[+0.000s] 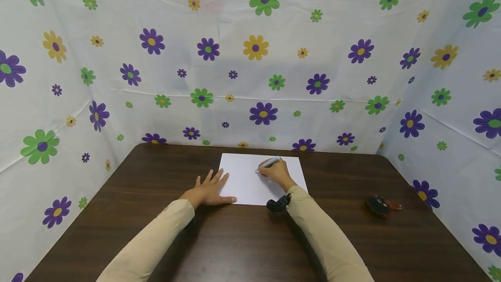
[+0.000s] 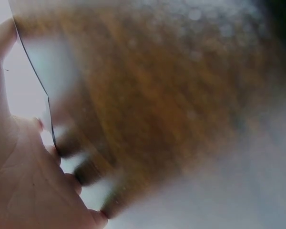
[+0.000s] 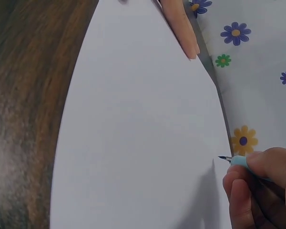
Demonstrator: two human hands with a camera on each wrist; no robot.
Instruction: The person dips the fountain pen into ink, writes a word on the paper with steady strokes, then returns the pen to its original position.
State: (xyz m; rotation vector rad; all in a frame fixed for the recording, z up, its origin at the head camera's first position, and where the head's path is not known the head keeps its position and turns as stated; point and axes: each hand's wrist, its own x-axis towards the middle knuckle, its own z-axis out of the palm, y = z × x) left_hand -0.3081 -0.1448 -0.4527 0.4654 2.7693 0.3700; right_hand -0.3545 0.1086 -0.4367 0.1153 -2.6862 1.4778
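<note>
One white sheet [image 1: 243,178], one light-blue pen [image 1: 272,161]
Left hand [image 1: 208,192] rests, fingers spread apart, at the sheet's left edge; right hand [image 1: 278,173] pinches the pen near its tip

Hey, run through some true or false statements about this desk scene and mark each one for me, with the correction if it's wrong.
1. The right hand holds a light-blue pen. True.
2. The left hand grips the pen too. False: its fingers are spread at the left edge of the white paper.
3. The paper lies on a dark brown table. True.
4. The small dark object with red parts is left of the paper. False: it lies to the right.
5. The cloth behind the table is plain. False: it has purple, green and yellow flowers.
</note>
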